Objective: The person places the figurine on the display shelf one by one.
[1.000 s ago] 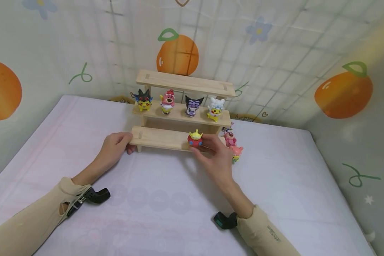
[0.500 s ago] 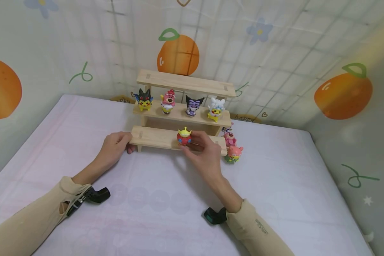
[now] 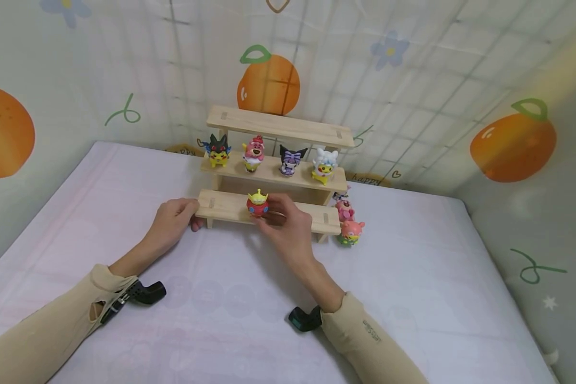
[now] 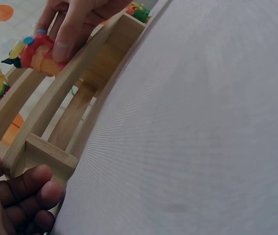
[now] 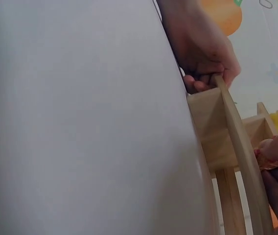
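Observation:
My right hand point(image 3: 290, 229) pinches a small figurine point(image 3: 257, 205) between thumb and fingers. The figurine has a yellow three-eyed alien's head on a red body with blue spots. It is upright, close over the left-middle part of the lowest step of a three-tier wooden display shelf point(image 3: 312, 214). In the left wrist view the figurine point(image 4: 34, 54) shows a tan, cone-like front. My left hand point(image 3: 175, 214) grips the left end of that lowest step, its fingers point(image 4: 24, 188) curled below the board.
On the middle step stand a black-eared yellow figurine point(image 3: 218, 152), a pink bear figurine point(image 3: 254, 154), a purple-and-black one point(image 3: 289, 160) and a white-hooded one point(image 3: 324, 165). Several more figurines, including a pink-hooded one point(image 3: 351, 230), stand on the white-covered table point(image 3: 211, 330) at the shelf's right.
My right hand has carried the alien figurine leftward along the lowest step, uncovering the step's right end and the figurines beside it. My left hand has stayed at the shelf's left end.

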The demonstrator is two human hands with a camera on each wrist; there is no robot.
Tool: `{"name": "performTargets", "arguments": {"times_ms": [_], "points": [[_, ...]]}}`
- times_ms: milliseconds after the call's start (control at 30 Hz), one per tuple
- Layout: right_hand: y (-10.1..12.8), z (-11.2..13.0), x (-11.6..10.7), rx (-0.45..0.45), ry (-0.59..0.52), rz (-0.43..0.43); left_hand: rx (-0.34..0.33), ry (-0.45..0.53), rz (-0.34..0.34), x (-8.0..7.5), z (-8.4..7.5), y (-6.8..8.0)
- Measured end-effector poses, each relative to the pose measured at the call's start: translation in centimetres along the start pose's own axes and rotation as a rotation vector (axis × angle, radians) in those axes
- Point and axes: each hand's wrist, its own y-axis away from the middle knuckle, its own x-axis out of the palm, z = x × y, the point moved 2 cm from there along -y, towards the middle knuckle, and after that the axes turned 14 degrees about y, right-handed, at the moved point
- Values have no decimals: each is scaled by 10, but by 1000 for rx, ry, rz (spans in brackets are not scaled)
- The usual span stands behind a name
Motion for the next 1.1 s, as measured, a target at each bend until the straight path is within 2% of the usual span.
{"name": "performTargets", "arguments": {"times_ms": [467,733,1100], "points": [[-15,16,32,1,20,19,-4,1,-2,0,-2,0],[-22,29,53,-54,8,51,-1,-6,-4,-1,-1,0],[-24,39,64,-41,39,57,28,-17,-10,-1,-2,1]]}}
